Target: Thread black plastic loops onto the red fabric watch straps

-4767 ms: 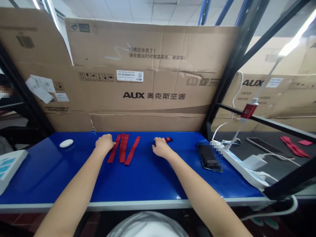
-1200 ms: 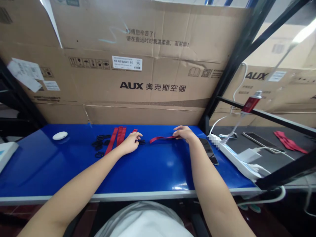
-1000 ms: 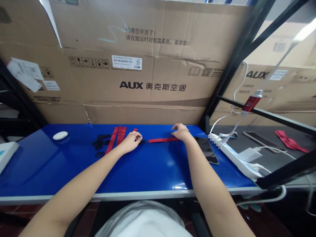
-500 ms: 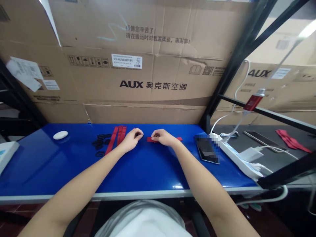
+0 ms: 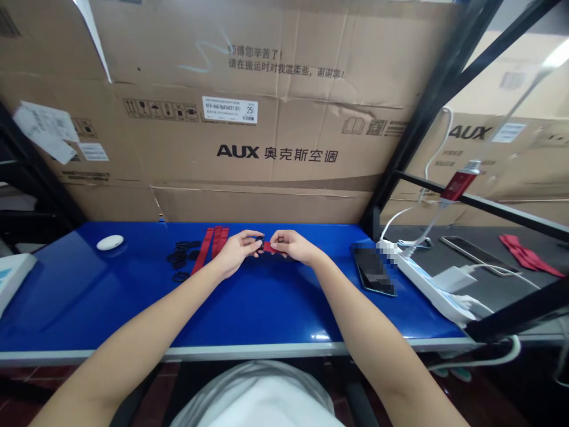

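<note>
My left hand (image 5: 235, 252) pinches a small black buckle (image 5: 261, 243) between thumb and fingers. Close beside it, my right hand (image 5: 291, 245) grips a red strap (image 5: 269, 247), whose end meets the buckle. Whether the strap passes through the buckle I cannot tell at this size. Left of my left hand lie several red straps (image 5: 217, 240), partly covered by my wrist. A small pile of black buckles (image 5: 179, 258) sits just left of those straps on the blue table (image 5: 267, 308).
At the right are a dark phone (image 5: 373, 270) and a white power strip (image 5: 431, 290) with cables. A white oval object (image 5: 109, 242) lies at the left. Cardboard (image 5: 267, 201) stands along the back edge, with a black metal frame (image 5: 395, 148) at the right.
My left hand has moved right with the buckle, towards my right hand. The red strap, earlier flat on the table under my right hand, is now held up against the buckle.
</note>
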Demonstrator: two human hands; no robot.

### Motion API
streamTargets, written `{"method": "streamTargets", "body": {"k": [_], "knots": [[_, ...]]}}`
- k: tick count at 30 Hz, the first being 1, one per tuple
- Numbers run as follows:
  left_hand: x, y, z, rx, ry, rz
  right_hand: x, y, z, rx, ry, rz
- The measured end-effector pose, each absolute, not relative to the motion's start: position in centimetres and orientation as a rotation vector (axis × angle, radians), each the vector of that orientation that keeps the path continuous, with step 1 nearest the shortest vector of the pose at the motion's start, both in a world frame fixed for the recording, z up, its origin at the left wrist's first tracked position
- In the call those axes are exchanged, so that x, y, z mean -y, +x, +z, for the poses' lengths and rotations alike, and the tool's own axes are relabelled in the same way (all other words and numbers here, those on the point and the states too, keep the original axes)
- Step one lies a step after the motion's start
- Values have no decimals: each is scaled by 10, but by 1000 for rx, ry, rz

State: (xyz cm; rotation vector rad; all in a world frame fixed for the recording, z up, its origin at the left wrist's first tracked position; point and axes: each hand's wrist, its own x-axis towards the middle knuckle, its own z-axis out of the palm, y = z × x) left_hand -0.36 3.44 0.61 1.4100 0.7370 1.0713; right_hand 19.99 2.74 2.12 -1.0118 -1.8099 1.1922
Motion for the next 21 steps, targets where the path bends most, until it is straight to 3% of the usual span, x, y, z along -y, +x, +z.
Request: {"method": "streamTargets", "body": {"k": [14, 21], "knots": [[-35, -3, 6, -752, 1215, 1087, -31, 197, 16, 1799, -1056, 1057], [-33, -1, 5, -785, 1142, 1086, -35, 185, 5, 1660, -925, 1228]]}}
